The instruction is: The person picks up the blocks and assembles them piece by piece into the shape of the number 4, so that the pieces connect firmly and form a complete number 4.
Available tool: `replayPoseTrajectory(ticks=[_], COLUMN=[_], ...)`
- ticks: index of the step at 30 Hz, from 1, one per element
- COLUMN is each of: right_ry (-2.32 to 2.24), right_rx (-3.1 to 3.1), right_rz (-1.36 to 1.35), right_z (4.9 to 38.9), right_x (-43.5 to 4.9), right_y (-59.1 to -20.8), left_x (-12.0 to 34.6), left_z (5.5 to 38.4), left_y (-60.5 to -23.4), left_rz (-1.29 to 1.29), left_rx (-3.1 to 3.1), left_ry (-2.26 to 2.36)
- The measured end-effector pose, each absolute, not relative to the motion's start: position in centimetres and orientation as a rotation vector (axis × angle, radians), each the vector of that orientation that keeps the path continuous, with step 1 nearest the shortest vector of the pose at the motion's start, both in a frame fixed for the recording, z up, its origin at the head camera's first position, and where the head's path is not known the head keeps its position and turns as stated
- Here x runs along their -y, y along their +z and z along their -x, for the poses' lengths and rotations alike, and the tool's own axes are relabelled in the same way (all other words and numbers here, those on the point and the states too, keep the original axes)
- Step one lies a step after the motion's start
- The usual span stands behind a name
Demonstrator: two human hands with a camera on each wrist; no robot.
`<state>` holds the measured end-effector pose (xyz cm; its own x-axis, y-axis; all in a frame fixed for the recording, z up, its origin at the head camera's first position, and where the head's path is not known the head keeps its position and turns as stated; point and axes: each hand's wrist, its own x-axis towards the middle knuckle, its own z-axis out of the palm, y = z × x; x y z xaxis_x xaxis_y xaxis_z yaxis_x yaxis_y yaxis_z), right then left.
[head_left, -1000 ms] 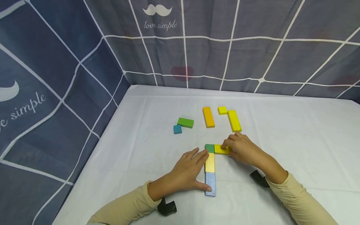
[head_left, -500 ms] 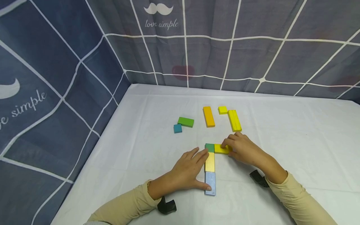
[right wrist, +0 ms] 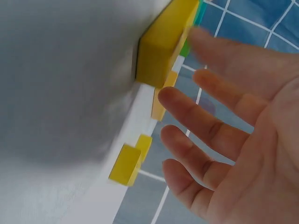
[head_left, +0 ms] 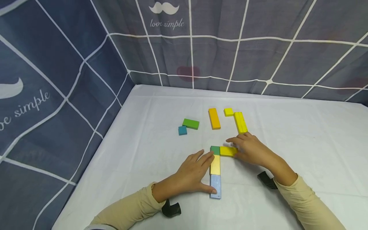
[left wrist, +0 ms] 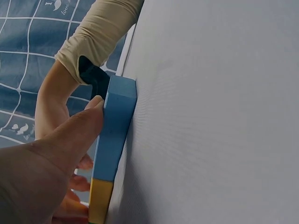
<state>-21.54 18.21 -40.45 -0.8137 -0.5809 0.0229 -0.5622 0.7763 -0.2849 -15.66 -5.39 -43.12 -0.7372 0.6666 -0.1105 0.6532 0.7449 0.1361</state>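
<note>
In the head view, a light blue block (head_left: 217,182), a pale yellow block (head_left: 215,165) and a small green block (head_left: 215,149) lie end to end in a column. A yellow block (head_left: 227,151) extends rightward from the green one. Along the column's left side spreads my left hand (head_left: 188,175), thumb on the light blue block, fingertips at the pale yellow and green blocks. My right hand (head_left: 254,150) stays by the yellow block's right end, index finger raised off its top. The right wrist view shows its fingers spread beside that yellow block (right wrist: 161,53), gripping nothing.
Farther back lie an orange block (head_left: 214,118), a small yellow block (head_left: 228,111), a long grooved yellow piece (head_left: 240,122), a green oblong block (head_left: 191,124) and a small blue block (head_left: 182,130). A grey checked curtain (head_left: 215,57) stands behind the white table (head_left: 302,143).
My right index finger has lifted off the yellow block and the right hand has loosened, shifting slightly away from me. My left hand keeps its place on the column.
</note>
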Motion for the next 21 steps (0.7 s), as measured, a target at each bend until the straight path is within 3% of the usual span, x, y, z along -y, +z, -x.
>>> replayPoseTrajectory(ticks=[21], right_ry=[-0.593], right_rx=[-2.858], right_rz=[0.725], right_z=[25.6], right_x=[-20.8], right_y=[-39.3], left_x=[5.6], left_z=[15.6], left_y=[-43.1], left_rz=[-1.056], left_rx=[-2.781], left_ry=[0.134])
